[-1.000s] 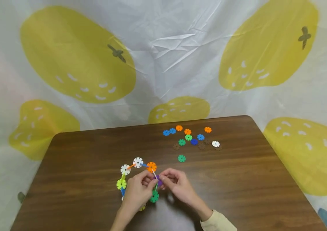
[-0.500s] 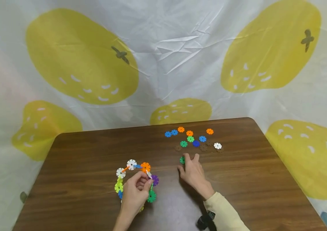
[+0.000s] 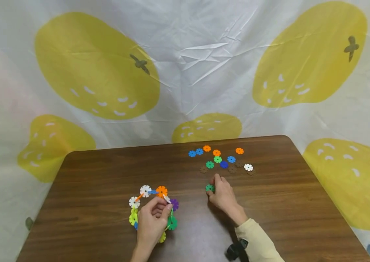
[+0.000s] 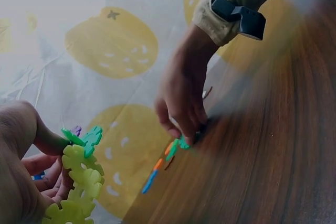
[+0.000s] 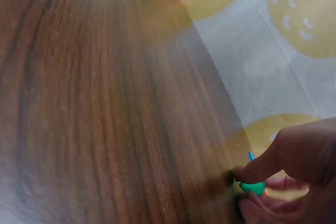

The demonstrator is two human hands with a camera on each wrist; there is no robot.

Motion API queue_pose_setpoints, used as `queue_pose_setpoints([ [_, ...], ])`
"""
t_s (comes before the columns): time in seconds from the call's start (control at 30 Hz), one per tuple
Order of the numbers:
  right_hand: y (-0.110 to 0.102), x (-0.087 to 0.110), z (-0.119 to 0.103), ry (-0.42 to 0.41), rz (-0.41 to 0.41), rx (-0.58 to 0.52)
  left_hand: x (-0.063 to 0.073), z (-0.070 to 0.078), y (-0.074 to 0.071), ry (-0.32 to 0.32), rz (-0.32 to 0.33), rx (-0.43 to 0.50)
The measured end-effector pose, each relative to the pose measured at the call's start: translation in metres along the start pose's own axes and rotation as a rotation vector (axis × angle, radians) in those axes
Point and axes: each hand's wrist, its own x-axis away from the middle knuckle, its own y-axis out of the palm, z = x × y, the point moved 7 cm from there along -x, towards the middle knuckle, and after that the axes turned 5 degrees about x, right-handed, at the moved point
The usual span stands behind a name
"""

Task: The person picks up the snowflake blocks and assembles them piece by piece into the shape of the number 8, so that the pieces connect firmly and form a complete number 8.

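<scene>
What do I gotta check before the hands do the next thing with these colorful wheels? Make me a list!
1. Left hand holding the wheel chain: ok.
2. Right hand pinching a green wheel: ok, it's between the thumb and fingers.
3. That green wheel lifted off the table: cannot tell.
4. That green wheel joined to the chain: not ok, they're apart.
5. Every link in the chain joined: cannot tell, the left hand hides some.
6. Spare wheels within view: ok, a bunch lie past the right hand.
</scene>
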Motion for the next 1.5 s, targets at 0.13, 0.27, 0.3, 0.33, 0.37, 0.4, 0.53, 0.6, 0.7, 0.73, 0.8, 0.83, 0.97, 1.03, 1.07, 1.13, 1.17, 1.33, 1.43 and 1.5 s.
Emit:
queue_pose_setpoints([
  [0.13,-0.006,0.008,-0.011,-0.063,0.012,-0.174,0.000,0.000,0.000,0.005,0.003,0.002],
  [0.27,-0.018,0.023,-0.039,-0.169,-0.012,-0.468,0.000,0.002,0.000,0.020,0.001,-0.006],
  [0.3,-0.021,0.027,-0.048,-0.207,-0.022,-0.538,0.000,0.002,-0.001,0.025,0.001,-0.007],
  [0.33,-0.024,0.030,-0.057,-0.244,-0.038,-0.615,0.000,0.003,-0.001,0.031,0.000,-0.008],
  [0.37,-0.027,0.033,-0.065,-0.279,-0.055,-0.684,0.001,0.004,0.000,0.036,0.000,-0.009],
  [0.4,-0.029,0.035,-0.072,-0.309,-0.069,-0.742,0.001,0.005,0.000,0.040,-0.001,-0.006],
  [0.53,-0.032,0.039,-0.089,-0.355,-0.117,-0.909,0.002,0.008,0.002,0.037,-0.017,0.011],
  [0.6,-0.031,0.039,-0.091,-0.366,-0.130,-0.950,0.003,0.009,0.005,0.020,-0.039,0.027],
  [0.7,-0.026,0.038,-0.093,-0.375,-0.160,-0.994,0.004,0.009,0.009,-0.012,-0.075,0.060],
  [0.73,-0.024,0.038,-0.093,-0.379,-0.167,-1.003,0.005,0.009,0.011,-0.021,-0.085,0.071],
  [0.8,-0.021,0.038,-0.094,-0.378,-0.183,-1.023,0.006,0.009,0.012,-0.033,-0.101,0.090],
  [0.83,-0.020,0.038,-0.094,-0.375,-0.188,-1.032,0.006,0.008,0.013,-0.035,-0.106,0.096],
  [0.97,-0.017,0.039,-0.095,-0.363,-0.196,-1.057,0.007,0.008,0.013,-0.047,-0.119,0.109],
  [1.03,-0.015,0.039,-0.094,-0.359,-0.199,-1.066,0.007,0.008,0.013,-0.055,-0.121,0.114],
  [1.07,-0.015,0.039,-0.094,-0.358,-0.199,-1.070,0.007,0.007,0.012,-0.060,-0.123,0.118],
  [1.13,-0.014,0.040,-0.094,-0.359,-0.201,-1.075,0.007,0.006,0.012,-0.068,-0.122,0.121],
  [1.17,-0.013,0.040,-0.094,-0.359,-0.202,-1.076,0.007,0.006,0.011,-0.072,-0.123,0.121],
  [1.33,-0.012,0.041,-0.096,-0.373,-0.207,-1.053,0.007,0.005,0.010,-0.090,-0.132,0.122],
  [1.43,-0.011,0.041,-0.097,-0.373,-0.202,-1.034,0.007,0.006,0.009,-0.092,-0.129,0.137],
  [1.5,-0.011,0.043,-0.098,-0.371,-0.192,-1.034,0.008,0.006,0.009,-0.097,-0.118,0.148],
])
